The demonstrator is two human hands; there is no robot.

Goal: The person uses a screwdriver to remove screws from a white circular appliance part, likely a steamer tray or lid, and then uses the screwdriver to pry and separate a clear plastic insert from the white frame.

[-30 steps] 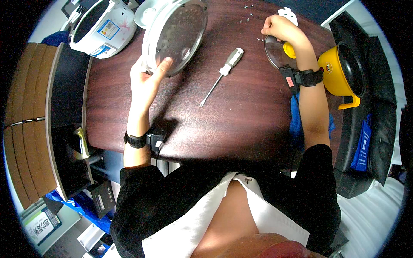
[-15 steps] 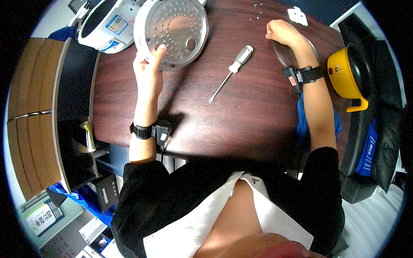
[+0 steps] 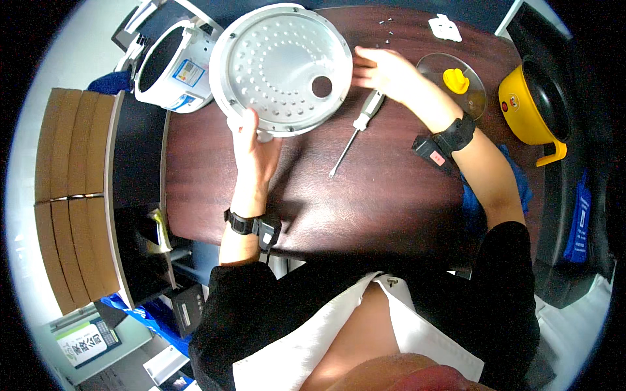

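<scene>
Two lids (image 3: 277,78), one screwdriver (image 3: 360,122)

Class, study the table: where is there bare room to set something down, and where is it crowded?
Widest: the near part of the table, bordered by left hand, screwdriver and blue cloth. Smaller: the strip between black cabinet and left hand. Crowded: the far side, with white pot, held silver lid, right hand, screws and glass lid.

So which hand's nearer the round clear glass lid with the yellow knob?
Right. The right hand is just left of the glass lid; the left hand is farther left, holding the round, dimpled silver disc by its rim.
</scene>
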